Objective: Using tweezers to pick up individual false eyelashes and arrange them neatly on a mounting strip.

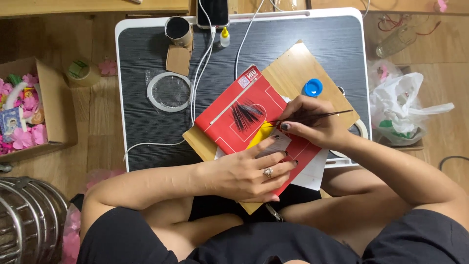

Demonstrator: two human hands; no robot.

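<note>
Sat cross-legged, both forearms reaching forward from the lap. Left hand (249, 173) lay palm down, fingers spread flat and pressing, a ring on one finger, nails dark. Right hand (312, 124) curled just beyond it, thumb and forefinger pinched tight together, wrist bent inward, elbow out to the right.
</note>
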